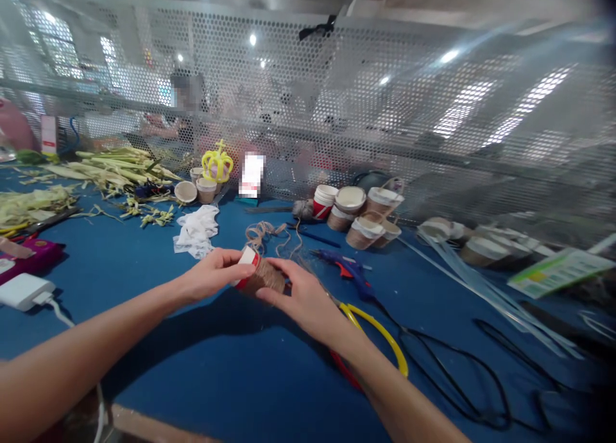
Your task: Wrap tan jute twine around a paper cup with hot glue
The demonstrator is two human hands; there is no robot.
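Note:
Between my two hands a small paper cup [264,277] lies on its side, its body wrapped in brown twine and its red and white rim to the left. My left hand [220,275] grips the rim end, thumb along the near side. My right hand [304,296] closes round the other end, over the twine. Loose twine [264,233] runs in loops on the table just behind the cup. To the right of my right hand lie a blue glue gun [347,268] and scissors with yellow and red handles [385,332], partly under my forearm.
Twine-wrapped cups [363,230] stand at the back right, near clear glue sticks [486,286]. A crumpled white cloth [196,230], a phone [251,174] and dried husks [120,167] are at the back left. A perforated metal screen [289,83] borders the blue table. Black cable [462,353] loops at right.

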